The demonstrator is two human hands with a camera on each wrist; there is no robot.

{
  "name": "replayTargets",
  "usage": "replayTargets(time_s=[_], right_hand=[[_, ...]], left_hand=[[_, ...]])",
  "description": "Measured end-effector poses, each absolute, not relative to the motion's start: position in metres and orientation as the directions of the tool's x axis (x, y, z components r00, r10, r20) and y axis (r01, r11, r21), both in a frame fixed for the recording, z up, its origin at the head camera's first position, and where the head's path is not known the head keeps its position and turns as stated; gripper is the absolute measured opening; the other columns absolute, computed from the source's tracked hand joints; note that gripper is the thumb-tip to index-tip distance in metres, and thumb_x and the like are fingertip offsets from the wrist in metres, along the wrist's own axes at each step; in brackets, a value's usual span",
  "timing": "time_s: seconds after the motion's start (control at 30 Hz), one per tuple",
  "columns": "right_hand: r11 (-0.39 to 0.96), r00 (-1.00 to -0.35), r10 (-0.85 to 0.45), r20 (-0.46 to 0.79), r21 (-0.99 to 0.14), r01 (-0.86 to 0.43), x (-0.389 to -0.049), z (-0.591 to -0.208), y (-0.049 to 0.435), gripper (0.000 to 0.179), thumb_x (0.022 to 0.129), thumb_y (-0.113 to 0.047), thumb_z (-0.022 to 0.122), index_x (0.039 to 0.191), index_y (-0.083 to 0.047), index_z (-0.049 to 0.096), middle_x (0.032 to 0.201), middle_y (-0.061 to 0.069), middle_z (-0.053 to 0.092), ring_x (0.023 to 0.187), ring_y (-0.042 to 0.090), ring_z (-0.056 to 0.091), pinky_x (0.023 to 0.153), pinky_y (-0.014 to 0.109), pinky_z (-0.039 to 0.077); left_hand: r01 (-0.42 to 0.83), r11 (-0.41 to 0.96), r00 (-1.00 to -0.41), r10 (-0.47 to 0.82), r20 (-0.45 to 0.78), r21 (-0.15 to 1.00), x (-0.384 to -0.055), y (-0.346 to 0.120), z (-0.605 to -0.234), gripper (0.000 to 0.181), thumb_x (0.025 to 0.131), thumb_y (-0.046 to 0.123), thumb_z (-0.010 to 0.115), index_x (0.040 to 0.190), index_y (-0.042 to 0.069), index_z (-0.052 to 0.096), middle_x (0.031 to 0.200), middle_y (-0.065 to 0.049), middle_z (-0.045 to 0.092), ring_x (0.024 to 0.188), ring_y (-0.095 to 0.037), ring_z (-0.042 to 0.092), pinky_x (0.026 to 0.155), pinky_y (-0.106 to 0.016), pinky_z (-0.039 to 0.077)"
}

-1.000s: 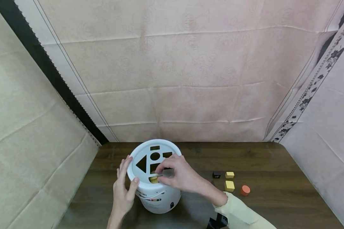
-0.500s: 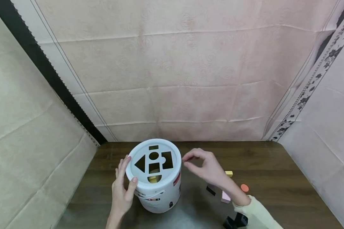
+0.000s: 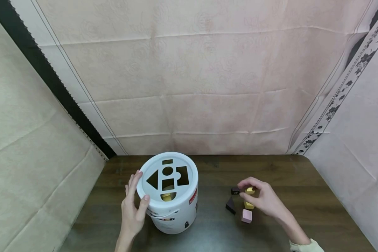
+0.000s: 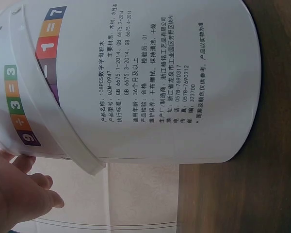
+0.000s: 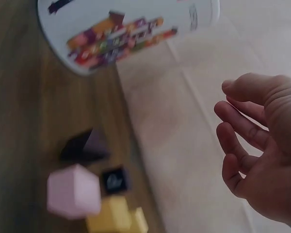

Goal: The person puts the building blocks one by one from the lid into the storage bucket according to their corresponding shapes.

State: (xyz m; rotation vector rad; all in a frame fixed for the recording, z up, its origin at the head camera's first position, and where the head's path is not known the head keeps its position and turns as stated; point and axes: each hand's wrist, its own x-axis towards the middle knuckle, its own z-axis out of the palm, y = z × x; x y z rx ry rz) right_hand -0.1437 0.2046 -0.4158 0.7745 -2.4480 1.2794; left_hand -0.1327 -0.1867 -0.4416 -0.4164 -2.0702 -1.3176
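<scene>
A white bucket (image 3: 176,224) stands on the table, its lid (image 3: 184,192) cut with variously shaped holes. Something yellow (image 3: 166,197) shows through the front hole. My left hand (image 3: 133,210) rests against the bucket's left side, fingers along the rim and thumb at the front edge. To the right, my right hand (image 3: 263,197) hovers above several blocks with thumb and fingers apart, holding nothing. Near it lie a black block (image 3: 235,190), a black triangular block (image 3: 230,205), two yellow blocks (image 3: 249,205) and a pink block (image 3: 247,216). The right wrist view shows the pink block (image 5: 72,191) blurred.
The brown wooden table (image 3: 214,231) reaches back to a pale cloth wall (image 3: 208,115). More cloth hangs along the left (image 3: 50,168) and right sides. The bucket's handle (image 3: 163,216) hangs down at its front.
My right hand has moved from the lid, where it was over the holes, rightward to the blocks. The orange round block is now hidden behind that hand. My left hand stays at the bucket.
</scene>
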Motion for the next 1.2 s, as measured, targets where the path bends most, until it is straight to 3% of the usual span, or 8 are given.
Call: replayTargets(time_s=[0.13, 0.33, 0.53, 0.77, 1.2], right_hand=[[0.508, -0.842, -0.265, 0.470, -0.674, -0.536, -0.140, -0.445, 0.230, 0.030, 0.072, 0.002, 0.071, 0.095, -0.016, 0.064, 0.091, -0.005, 0.063, 0.081, 0.012, 0.057, 0.067, 0.026, 0.040], [0.546, -0.889, -0.187, 0.419, -0.708, -0.448, -0.134, -0.484, 0.263, 0.030, 0.074, -0.004, 0.072, 0.098, -0.019, 0.063, 0.091, -0.005, 0.063, 0.080, 0.017, 0.057, 0.065, 0.027, 0.044], [0.580, -0.917, -0.104, 0.385, -0.725, -0.371, -0.129, -0.498, 0.280, 0.027, 0.074, -0.009, 0.073, 0.097, -0.018, 0.064, 0.085, -0.004, 0.064, 0.078, 0.013, 0.056, 0.068, 0.024, 0.040], [0.623, -0.932, -0.046, 0.360, -0.719, -0.308, -0.125, -0.507, 0.292, 0.024, 0.075, -0.014, 0.073, 0.097, -0.020, 0.065, 0.091, 0.001, 0.066, 0.083, 0.015, 0.058, 0.068, 0.023, 0.043], [0.555, -0.935, -0.052, 0.351, -0.769, -0.319, -0.127, -0.535, 0.309, 0.036, 0.071, -0.001, 0.074, 0.104, -0.001, 0.061, 0.092, 0.012, 0.061, 0.075, 0.017, 0.060, 0.061, 0.022, 0.048]], left_hand=[[0.570, 0.451, -0.745, -0.069, 0.664, 0.687, -0.134, -0.187, -0.442, 0.058, 0.081, 0.014, 0.056, 0.137, 0.011, 0.040, 0.139, -0.008, 0.038, 0.132, -0.032, 0.019, 0.096, -0.065, 0.002], [0.571, 0.449, -0.746, -0.068, 0.663, 0.687, -0.134, -0.187, -0.442, 0.058, 0.082, 0.014, 0.056, 0.137, 0.011, 0.040, 0.139, -0.008, 0.038, 0.132, -0.032, 0.019, 0.096, -0.065, 0.002], [0.573, 0.450, -0.743, -0.068, 0.666, 0.685, -0.134, -0.188, -0.442, 0.057, 0.082, 0.014, 0.056, 0.137, 0.010, 0.040, 0.139, -0.008, 0.039, 0.132, -0.032, 0.019, 0.096, -0.066, 0.002], [0.574, 0.454, -0.740, -0.068, 0.669, 0.681, -0.134, -0.188, -0.443, 0.057, 0.082, 0.014, 0.056, 0.137, 0.010, 0.040, 0.139, -0.010, 0.038, 0.132, -0.033, 0.019, 0.096, -0.066, 0.002], [0.577, 0.453, -0.738, -0.067, 0.671, 0.680, -0.133, -0.188, -0.442, 0.058, 0.082, 0.013, 0.056, 0.137, 0.010, 0.041, 0.139, -0.008, 0.039, 0.132, -0.032, 0.019, 0.095, -0.067, 0.003]])
